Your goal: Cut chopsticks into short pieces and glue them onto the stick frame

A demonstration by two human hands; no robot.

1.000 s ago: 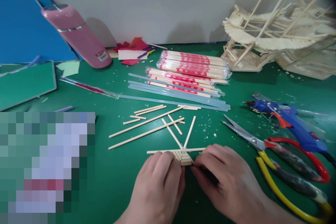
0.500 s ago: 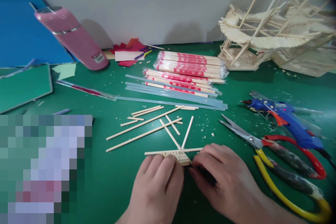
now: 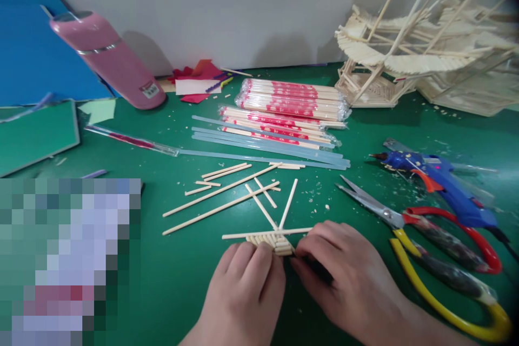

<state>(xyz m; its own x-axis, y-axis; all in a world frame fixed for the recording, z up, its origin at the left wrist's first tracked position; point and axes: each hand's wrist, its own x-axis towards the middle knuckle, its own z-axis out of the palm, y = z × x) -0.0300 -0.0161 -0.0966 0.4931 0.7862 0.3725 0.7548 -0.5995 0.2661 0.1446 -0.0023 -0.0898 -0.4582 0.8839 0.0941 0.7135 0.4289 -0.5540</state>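
Note:
A small block of short wooden sticks (image 3: 281, 246), laid side by side, stands low on the green table in front of me. My left hand (image 3: 246, 286) is closed on its near left side, with fingers curled and their tips hidden. At its right end my right hand (image 3: 344, 273) pinches the corner between thumb and fingers. One longer wooden stick (image 3: 243, 235) crosses just behind the block and reaches my right fingers. Two short sticks (image 3: 288, 204) fan out from behind it in a V. Several loose cut sticks (image 3: 221, 211) lie farther left.
Scissors (image 3: 391, 216) lie partly open on the right, beside a blue glue gun (image 3: 450, 184). Clear bluish glue sticks (image 3: 267, 146) and wrapped chopsticks (image 3: 292, 98) lie behind. A wooden stick model (image 3: 385, 59) stands at back right, a pink bottle (image 3: 109, 59) at back left.
The view has shifted very slightly. My left hand has dropped a little toward me, showing more of the block's upper edge. My right hand stays at its corner.

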